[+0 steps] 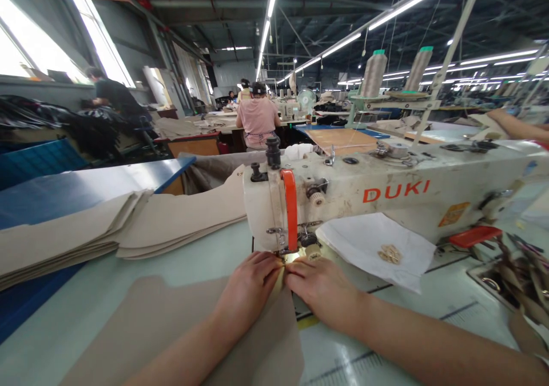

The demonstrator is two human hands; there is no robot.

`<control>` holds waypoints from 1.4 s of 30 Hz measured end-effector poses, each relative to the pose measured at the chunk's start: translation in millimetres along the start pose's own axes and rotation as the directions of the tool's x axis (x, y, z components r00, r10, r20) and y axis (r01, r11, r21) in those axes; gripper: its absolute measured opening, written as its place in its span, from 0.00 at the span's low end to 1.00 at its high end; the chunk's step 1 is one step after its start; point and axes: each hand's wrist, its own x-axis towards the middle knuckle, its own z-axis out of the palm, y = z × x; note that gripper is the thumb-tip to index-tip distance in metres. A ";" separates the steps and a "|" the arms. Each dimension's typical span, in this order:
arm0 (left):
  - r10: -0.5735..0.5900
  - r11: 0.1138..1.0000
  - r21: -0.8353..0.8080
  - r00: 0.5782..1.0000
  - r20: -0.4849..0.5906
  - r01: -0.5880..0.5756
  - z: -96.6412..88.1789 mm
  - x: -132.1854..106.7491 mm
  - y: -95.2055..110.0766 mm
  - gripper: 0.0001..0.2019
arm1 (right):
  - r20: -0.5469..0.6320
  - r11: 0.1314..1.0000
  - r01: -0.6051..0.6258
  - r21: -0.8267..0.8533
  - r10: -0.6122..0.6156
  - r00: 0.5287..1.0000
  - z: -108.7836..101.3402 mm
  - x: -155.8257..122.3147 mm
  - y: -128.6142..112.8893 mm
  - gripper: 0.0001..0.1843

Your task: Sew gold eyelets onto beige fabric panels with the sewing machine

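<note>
L hand point(252, 282) & R hand point(321, 287) in pinch on smooth, flat beige fabric pc point(184, 317) nr scuffed mach point(343, 183)

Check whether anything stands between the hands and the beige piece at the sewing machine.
Nothing visible does: the left hand and right hand both touch the beige piece beside the sewing machine.
</note>
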 end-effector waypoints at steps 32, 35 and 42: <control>0.001 0.985 0.166 0.980 0.197 -0.035 -10.4 -12.7 7.8 0.16 | 0.012 0.995 0.096 0.007 -0.096 0.995 -5.3 -6.1 -3.1 0.05; 0.003 0.987 0.159 0.983 0.184 -0.032 -8.7 -11.9 5.3 0.17 | 0.012 0.996 0.086 0.028 -0.086 0.996 -4.3 -5.1 -2.0 0.06; -0.009 0.993 0.115 0.986 0.168 -0.010 -10.7 -7.6 8.5 0.17 | 0.028 0.995 0.089 0.049 -0.091 0.995 -8.2 -2.2 -1.1 0.06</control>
